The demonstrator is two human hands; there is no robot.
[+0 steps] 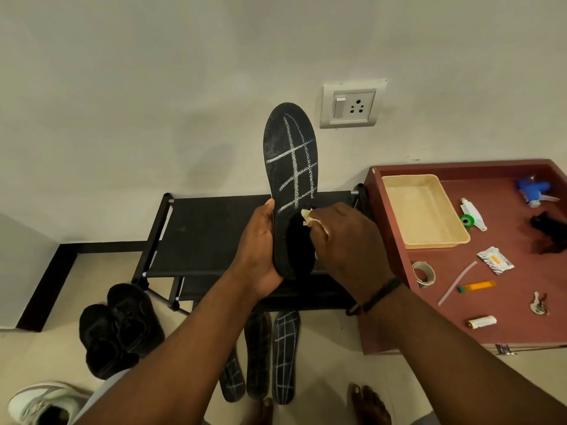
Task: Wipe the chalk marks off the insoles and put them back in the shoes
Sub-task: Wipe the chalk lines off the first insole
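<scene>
Plain wall behind; black shoe rack [214, 228] at centre. Insole [290, 167], chalk-gridded, held upright mid-frame, heel gripped by left hand [260, 250]; judged light, flexible, best supported at heel. Cloth [310, 217] pinched by right hand [346, 240], pressed on.

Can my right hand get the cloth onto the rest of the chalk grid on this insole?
Probably yes. The right hand presses the pale cloth just below the white chalk grid on the black foam insole, and nothing covers it; the left hand grips only the lower edge.
</scene>
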